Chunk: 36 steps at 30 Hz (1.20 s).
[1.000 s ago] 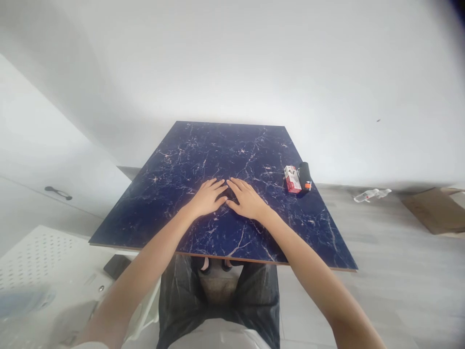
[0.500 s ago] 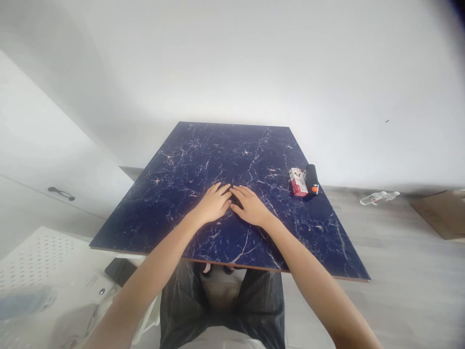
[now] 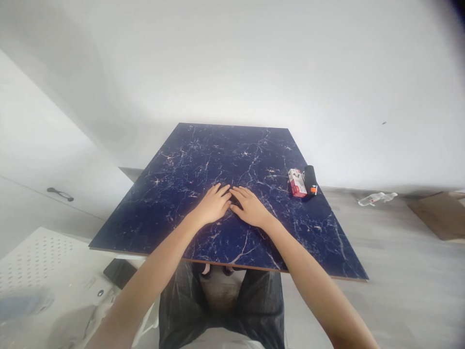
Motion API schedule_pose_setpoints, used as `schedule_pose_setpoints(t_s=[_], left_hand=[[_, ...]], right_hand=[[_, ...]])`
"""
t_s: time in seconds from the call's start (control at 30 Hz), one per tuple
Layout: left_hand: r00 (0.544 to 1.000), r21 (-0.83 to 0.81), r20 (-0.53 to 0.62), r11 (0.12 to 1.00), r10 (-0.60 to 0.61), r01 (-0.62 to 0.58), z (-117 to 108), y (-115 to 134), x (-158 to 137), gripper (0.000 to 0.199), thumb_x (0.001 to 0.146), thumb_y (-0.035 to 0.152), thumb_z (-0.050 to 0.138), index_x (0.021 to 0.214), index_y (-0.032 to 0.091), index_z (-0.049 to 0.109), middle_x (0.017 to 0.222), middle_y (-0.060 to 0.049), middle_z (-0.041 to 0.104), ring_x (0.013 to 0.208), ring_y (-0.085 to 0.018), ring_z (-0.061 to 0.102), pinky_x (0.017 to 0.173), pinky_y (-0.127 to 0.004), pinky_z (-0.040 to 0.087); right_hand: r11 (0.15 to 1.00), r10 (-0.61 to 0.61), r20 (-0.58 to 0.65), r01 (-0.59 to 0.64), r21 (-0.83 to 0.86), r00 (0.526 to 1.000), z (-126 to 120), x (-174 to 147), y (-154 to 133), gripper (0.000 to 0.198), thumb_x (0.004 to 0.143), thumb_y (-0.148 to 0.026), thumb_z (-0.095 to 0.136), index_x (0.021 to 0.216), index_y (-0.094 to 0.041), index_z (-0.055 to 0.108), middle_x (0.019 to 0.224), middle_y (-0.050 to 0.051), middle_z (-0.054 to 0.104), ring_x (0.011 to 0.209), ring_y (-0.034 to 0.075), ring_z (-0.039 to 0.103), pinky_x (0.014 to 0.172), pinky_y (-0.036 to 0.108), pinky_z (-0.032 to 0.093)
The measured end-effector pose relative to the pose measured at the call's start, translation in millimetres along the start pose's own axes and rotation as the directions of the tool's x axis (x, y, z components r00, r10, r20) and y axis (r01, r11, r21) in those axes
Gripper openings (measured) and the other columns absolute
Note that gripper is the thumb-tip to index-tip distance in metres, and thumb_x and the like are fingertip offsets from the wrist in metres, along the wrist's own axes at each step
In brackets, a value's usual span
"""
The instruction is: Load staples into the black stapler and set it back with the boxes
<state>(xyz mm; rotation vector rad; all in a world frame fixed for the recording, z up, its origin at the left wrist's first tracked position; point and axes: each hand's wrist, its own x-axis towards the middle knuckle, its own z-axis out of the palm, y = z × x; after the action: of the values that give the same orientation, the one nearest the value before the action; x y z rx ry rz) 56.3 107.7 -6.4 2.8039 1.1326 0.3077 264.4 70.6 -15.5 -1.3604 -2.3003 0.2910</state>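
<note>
My left hand (image 3: 214,203) lies palm down on the blue marble-patterned table (image 3: 225,155), fingers stretched out, holding nothing. Beside it, my right hand (image 3: 250,206) rests flat in the same way, its fingers also extended. The fingertips of the two hands meet or nearly meet near the table's middle. To the right of my right hand, a small red-and-white box (image 3: 298,183) sits on the table. Touching or close against that box is a black cylinder with an orange patch (image 3: 310,180), whose exact kind I cannot make out.
A white surface with rows of small holes (image 3: 39,261) stands at the lower left, a dark flat object (image 3: 120,272) near it. Clear plastic bottles (image 3: 378,198) lie on the floor at right, near a cardboard box (image 3: 441,215). A pale wall (image 3: 232,63) rises behind the table.
Both hands stay flat in the same place on the table. The whole view has shifted very slightly; nothing on the table has moved.
</note>
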Motion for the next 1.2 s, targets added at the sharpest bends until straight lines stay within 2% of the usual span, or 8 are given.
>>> schedule_pose_setpoints(t_s=[0.37, 0.53, 0.67, 0.83, 1.07, 1.2], left_hand=[[1.000, -0.008, -0.011, 1.000, -0.004, 0.004, 0.4, 0.0, -0.4, 0.044, 0.106, 0.031, 0.041, 0.146, 0.021, 0.057, 0.164, -0.010, 0.043, 0.155, -0.036, 0.031, 0.124, -0.056, 0.031], [1.000, 0.004, -0.003, 1.000, 0.002, -0.002, -0.6, 0.4, -0.7, 0.045, 0.106, 0.031, 0.039, 0.147, 0.020, 0.056, 0.164, -0.011, 0.041, 0.155, -0.036, 0.031, 0.124, -0.057, 0.031], [1.000, 0.025, 0.011, 1.000, 0.001, -0.001, -1.5, 1.0, -0.9, 0.047, 0.107, 0.031, 0.038, 0.148, 0.017, 0.055, 0.165, -0.012, 0.040, 0.154, -0.038, 0.032, 0.124, -0.056, 0.031], [1.000, 0.005, 0.004, 1.000, -0.003, 0.003, -0.7, 0.0, -0.9, 0.045, 0.107, 0.032, 0.039, 0.148, 0.020, 0.055, 0.165, -0.009, 0.040, 0.155, -0.036, 0.031, 0.125, -0.056, 0.030], [0.999, 0.019, 0.033, 1.000, -0.003, 0.003, -2.9, 1.1, 0.1, 0.047, 0.107, 0.032, 0.038, 0.149, 0.017, 0.055, 0.165, -0.011, 0.040, 0.154, -0.039, 0.032, 0.124, -0.057, 0.032], [1.000, 0.010, 0.022, 1.000, -0.006, 0.005, -4.9, 1.1, 0.7, 0.047, 0.106, 0.033, 0.041, 0.147, 0.017, 0.057, 0.164, -0.010, 0.042, 0.152, -0.039, 0.035, 0.123, -0.057, 0.034]], right_hand=[[1.000, -0.002, -0.006, 0.002, 0.012, 1.000, -0.7, -0.3, -0.5, 0.057, 0.101, -0.039, 0.054, 0.153, -0.017, 0.050, 0.157, 0.016, 0.050, 0.150, 0.034, 0.041, 0.125, 0.058, 0.031], [1.000, -0.002, 0.000, 0.002, 0.001, 1.000, -0.4, -0.7, -0.7, 0.057, 0.102, -0.039, 0.053, 0.153, -0.013, 0.050, 0.158, 0.018, 0.049, 0.150, 0.034, 0.040, 0.126, 0.057, 0.031], [1.000, -0.003, -0.006, 0.004, 0.011, 1.000, -0.2, -0.9, -0.1, 0.057, 0.101, -0.040, 0.053, 0.154, -0.016, 0.049, 0.158, 0.017, 0.049, 0.151, 0.034, 0.040, 0.125, 0.058, 0.031], [1.000, -0.003, 0.002, 0.003, 0.006, 1.000, -1.0, -0.9, -0.6, 0.057, 0.102, -0.040, 0.052, 0.153, -0.015, 0.049, 0.158, 0.017, 0.049, 0.150, 0.034, 0.040, 0.126, 0.058, 0.031], [1.000, -0.004, 0.015, 0.004, -0.002, 1.000, -2.4, -1.4, -0.1, 0.058, 0.102, -0.039, 0.053, 0.154, -0.013, 0.049, 0.159, 0.018, 0.047, 0.152, 0.033, 0.038, 0.127, 0.055, 0.030], [1.000, -0.004, 0.006, 0.004, 0.006, 1.000, 0.1, -2.3, 0.0, 0.057, 0.102, -0.038, 0.054, 0.154, -0.016, 0.050, 0.159, 0.016, 0.047, 0.152, 0.034, 0.037, 0.126, 0.056, 0.030]])
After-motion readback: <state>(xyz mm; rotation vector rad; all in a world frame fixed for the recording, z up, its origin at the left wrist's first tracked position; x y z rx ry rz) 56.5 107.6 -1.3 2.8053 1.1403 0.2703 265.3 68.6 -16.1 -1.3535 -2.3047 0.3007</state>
